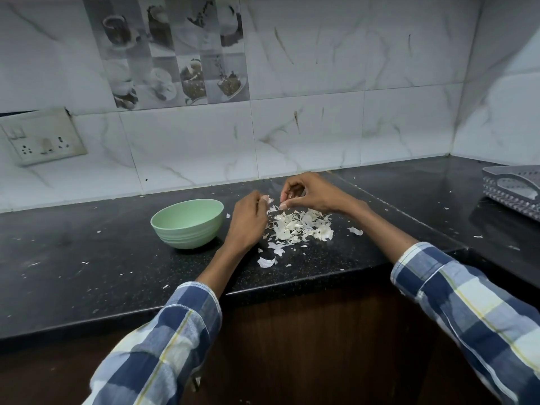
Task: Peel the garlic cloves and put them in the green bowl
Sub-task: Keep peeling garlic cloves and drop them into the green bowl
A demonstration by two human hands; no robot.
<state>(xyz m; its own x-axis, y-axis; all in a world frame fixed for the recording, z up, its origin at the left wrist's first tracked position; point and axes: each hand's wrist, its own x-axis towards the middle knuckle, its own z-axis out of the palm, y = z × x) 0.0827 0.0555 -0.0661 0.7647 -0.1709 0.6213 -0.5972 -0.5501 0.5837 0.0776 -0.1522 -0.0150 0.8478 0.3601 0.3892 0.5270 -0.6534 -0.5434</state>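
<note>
I see both hands, left hand (244, 222) and right hand (309, 194), curled over the peel pile (298, 226) (held thing hidden); green bowl (187, 223) sits left, back from the worktop (87, 252) edge.

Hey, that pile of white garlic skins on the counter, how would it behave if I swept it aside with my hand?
The garlic skins look thin and curled, so they are probably very light and would scatter rather than slide together. Stray flakes already dot the black counter, suggesting they drift easily. They likely crumple or tear when pinched.
</note>
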